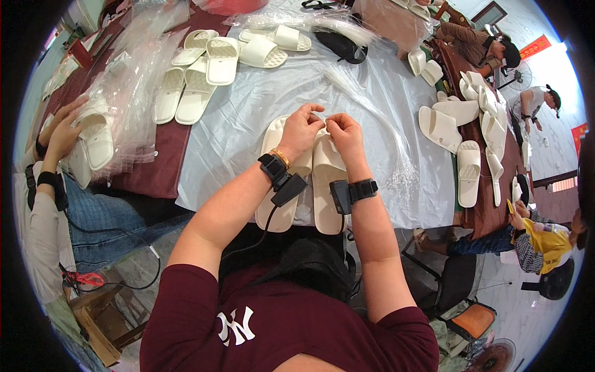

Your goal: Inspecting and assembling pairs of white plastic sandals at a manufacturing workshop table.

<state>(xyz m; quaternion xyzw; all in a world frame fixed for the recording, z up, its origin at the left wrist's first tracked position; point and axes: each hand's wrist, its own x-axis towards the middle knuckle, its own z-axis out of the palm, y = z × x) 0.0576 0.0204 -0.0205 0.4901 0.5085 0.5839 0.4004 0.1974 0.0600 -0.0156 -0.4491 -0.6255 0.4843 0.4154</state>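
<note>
A pair of cream slide slippers lies side by side in front of me, the left slipper [277,211] and the right slipper [327,208] with toes toward me. Over their straps, my left hand [299,132] and my right hand [347,137] meet with fingertips pinched close together. Whatever is between the fingers is too small to make out. Beyond my right hand, a bundle of thin clear plastic strands [372,102] fans across the white plastic sheet [229,149].
More cream slippers [221,62] lie at the far left, others [469,170] along the right. At left, a co-worker's hand [64,133] holds slippers beside clear plastic bags [139,93]. A black pouch [341,46] lies at the back. An orange-seated chair [474,319] stands lower right.
</note>
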